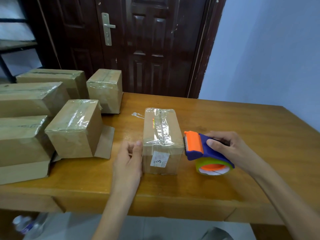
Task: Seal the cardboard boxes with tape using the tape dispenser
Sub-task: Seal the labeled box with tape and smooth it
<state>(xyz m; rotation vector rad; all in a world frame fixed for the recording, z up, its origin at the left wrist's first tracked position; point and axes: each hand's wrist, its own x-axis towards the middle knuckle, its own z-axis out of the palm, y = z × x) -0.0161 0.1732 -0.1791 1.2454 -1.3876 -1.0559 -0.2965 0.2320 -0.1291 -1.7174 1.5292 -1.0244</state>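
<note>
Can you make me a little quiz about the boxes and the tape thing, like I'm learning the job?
1. True or false: the right hand grips the tape dispenser.
2. What does the left hand touch? A) the door handle B) the small box in front C) the tape roll
3. Fill in: the dispenser's orange end sits against the box's ____ side.

Key:
1. True; its fingers curl round the blue body.
2. B; the fingers rest on the box's left side.
3. Right, at the top edge where clear tape already crosses the box.
</note>
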